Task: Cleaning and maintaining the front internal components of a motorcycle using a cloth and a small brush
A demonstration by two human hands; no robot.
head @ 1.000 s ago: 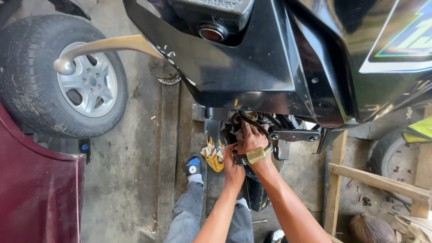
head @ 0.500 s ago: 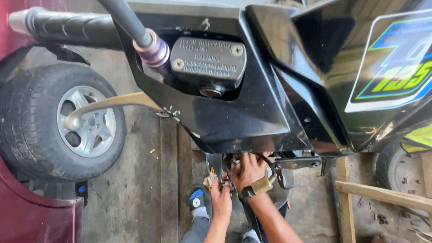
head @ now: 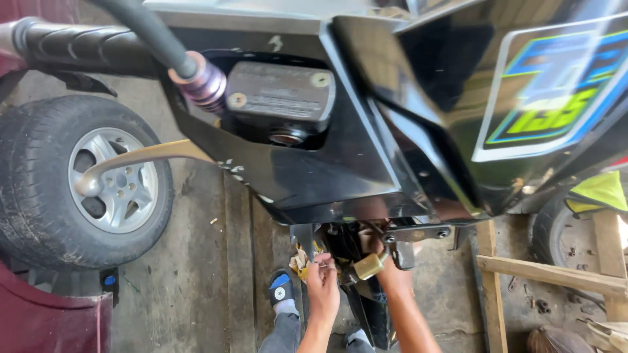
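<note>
Under the black fairing (head: 314, 170) of a motorcycle, low in the view, both hands work close together. The left hand (head: 322, 282) has its fingers curled and pinched on a small metal part (head: 325, 265) (too small to say what kind), and just to its left a crumpled yellowish rag (head: 301, 260) hangs, touching or nearly touching the knuckles. The right hand (head: 386, 265) reaches up beside the left one, its wrist carrying a gold-coloured watch (head: 369, 265); its fingers go behind the fairing's lower edge and a dark metal bracket (head: 417, 233) just above it, so I cannot tell how far it is open or what it holds. Below the left hand stands a foot in a blue and black sandal (head: 281, 289) on the concrete floor (head: 196, 281). Far to the left of both hands stands a car wheel (head: 78, 186), with a gold brake lever (head: 140, 157) in front of it, and to the right of the right hand lies a wooden frame (head: 549, 274).
</note>
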